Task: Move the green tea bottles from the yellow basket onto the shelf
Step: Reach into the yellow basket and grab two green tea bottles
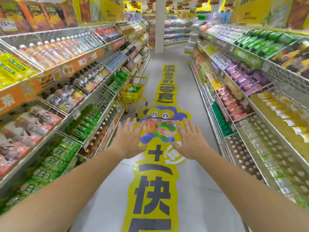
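Task judged barely begun: green tea bottles (133, 88) heaped in yellow basket (132, 97), 12 o'clock up aisle, well apart from hands. Left hand (128, 141) and right hand (189, 141) stretched forward, each grip slack, fingers spread, holding nothing. Shelf (98, 125) at 10 o'clock: metal rim, rows of green bottles. Basket: boxy plastic lattice on wheeled frame. Bottles: glossy, blurred. Every transfer apparently left.
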`<state>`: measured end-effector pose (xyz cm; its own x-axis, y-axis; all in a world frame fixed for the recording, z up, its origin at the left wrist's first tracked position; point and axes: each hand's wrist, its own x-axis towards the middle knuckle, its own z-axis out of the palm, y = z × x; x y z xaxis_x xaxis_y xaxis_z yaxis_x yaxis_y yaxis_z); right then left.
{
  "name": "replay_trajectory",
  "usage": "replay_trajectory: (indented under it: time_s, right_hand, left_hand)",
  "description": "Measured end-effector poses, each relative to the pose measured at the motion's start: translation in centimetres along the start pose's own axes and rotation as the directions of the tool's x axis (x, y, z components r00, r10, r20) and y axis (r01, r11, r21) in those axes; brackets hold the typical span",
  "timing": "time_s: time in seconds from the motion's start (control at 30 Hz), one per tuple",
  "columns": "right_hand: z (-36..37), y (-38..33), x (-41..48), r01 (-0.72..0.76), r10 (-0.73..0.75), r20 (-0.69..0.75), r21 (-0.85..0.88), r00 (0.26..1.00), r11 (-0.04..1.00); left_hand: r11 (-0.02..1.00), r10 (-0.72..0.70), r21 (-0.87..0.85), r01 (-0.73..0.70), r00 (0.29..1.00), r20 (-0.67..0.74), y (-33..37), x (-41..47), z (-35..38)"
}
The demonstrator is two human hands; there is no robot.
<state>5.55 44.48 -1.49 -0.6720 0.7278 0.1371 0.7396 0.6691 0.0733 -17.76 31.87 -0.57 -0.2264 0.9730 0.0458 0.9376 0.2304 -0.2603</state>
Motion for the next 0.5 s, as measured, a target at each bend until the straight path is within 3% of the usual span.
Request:
replay_trajectory:
  time_s: [0.5]
  right_hand:
    - [5.2, 16.1, 29.4, 0.068, -0.068, -0.005, 0.005, 0.998, 0.998]
  left_hand:
    - [0.992, -0.106, -0.067, 0.108, 0.994, 0.031, 2.4, 32.1, 2.6]
